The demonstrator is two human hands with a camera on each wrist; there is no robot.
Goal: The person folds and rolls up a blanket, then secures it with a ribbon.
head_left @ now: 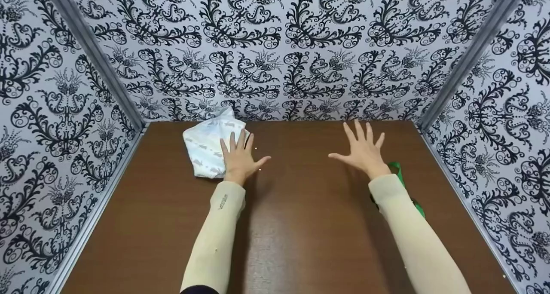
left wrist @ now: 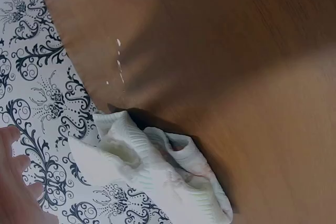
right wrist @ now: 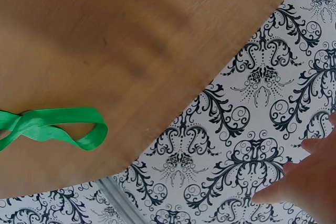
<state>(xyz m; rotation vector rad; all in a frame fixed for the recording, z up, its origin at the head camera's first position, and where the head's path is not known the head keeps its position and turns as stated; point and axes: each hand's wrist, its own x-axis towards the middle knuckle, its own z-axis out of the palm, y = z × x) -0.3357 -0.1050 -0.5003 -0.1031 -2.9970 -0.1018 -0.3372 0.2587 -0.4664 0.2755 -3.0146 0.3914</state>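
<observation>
My left hand [head_left: 239,158] is spread with its fingers straight, overlapping the right edge of a folded white cloth item [head_left: 206,145] in the head view. That item has rows of small grey prints, and the left wrist view shows ribbed edges on the white cloth [left wrist: 157,177], with the left hand [left wrist: 21,187] apart from it. My right hand [head_left: 365,154] is spread too and holds nothing. A green ribbon [head_left: 419,209] lies partly hidden under the right forearm; its looped, twisted end [right wrist: 68,124] shows in the right wrist view.
The brown wooden table [head_left: 292,225] bears both hands' shadows. Patterned black-and-white walls [head_left: 283,70] rise at the back and sides, with grey metal posts [head_left: 472,57] at the corners. Small white specks [left wrist: 119,64] show on the table near the cloth.
</observation>
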